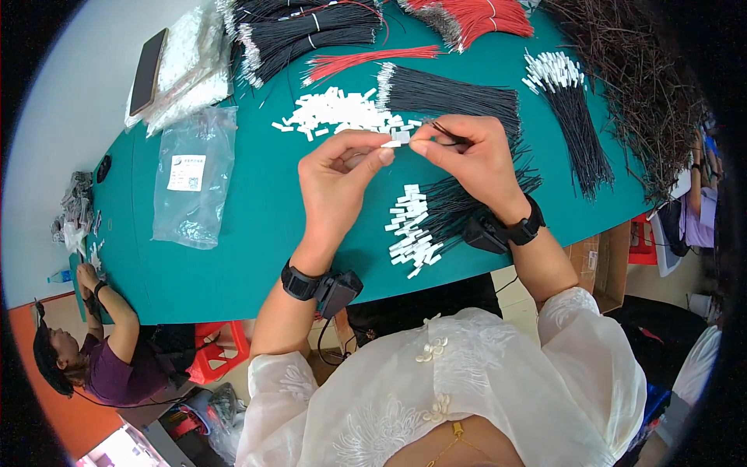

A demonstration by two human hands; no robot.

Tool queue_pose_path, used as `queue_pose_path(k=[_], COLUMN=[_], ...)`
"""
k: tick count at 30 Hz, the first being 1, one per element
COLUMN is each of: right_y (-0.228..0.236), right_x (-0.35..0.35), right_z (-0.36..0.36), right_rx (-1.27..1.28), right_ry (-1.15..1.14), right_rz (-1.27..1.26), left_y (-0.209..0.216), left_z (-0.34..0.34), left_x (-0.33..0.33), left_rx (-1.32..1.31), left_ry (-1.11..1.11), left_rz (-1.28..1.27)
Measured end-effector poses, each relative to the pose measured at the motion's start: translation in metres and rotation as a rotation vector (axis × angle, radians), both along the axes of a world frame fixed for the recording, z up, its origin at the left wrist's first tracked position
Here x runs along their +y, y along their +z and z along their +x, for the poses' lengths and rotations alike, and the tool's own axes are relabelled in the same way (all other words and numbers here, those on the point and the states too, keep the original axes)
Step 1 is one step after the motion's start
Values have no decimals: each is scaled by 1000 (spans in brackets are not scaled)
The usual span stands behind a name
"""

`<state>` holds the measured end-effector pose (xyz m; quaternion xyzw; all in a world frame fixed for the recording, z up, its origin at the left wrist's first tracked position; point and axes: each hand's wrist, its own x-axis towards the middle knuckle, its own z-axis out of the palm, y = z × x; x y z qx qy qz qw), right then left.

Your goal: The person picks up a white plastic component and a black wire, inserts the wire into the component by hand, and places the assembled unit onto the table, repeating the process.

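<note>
My left hand point(336, 175) pinches a small white plastic connector point(400, 137) between thumb and fingertips. My right hand point(478, 159) meets it from the other side, its thumb and forefinger closed on thin black wires point(451, 135); the wire tips at the connector are too small to make out. Just beyond my hands lies a loose heap of white connectors point(334, 109). Behind my right hand is a bundle of black wires point(447, 93) with bare metal ends. Below my hands, black wires with white connectors fitted point(412, 229) lie in a stack.
On the green table point(257, 268) are a see-through plastic bag point(194, 183), bags of white parts with a phone point(148, 74) on top, red wires point(482, 19), more black bundles point(311, 35) and a finished-looking bunch point(576, 117). Dark wires pile at right. Another person point(117, 350) works at left.
</note>
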<state>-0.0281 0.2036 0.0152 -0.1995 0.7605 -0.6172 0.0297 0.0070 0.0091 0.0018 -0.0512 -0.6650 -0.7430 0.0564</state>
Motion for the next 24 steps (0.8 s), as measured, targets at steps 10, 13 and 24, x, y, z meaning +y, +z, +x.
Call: queue_pose_path(k=[10, 13, 24], right_y=[-4, -4, 6], right_x=[-4, -5, 0], right_z=[2, 4, -4], right_rx=[85, 56, 211], right_ry=[1, -2, -1], right_rz=[21, 13, 118], left_y=[2, 0, -4], left_z=[1, 1, -4], left_x=[-1, -1, -1], left_rx=[-27, -26, -66], left_ry=[-15, -14, -17], left_rz=[27, 23, -31])
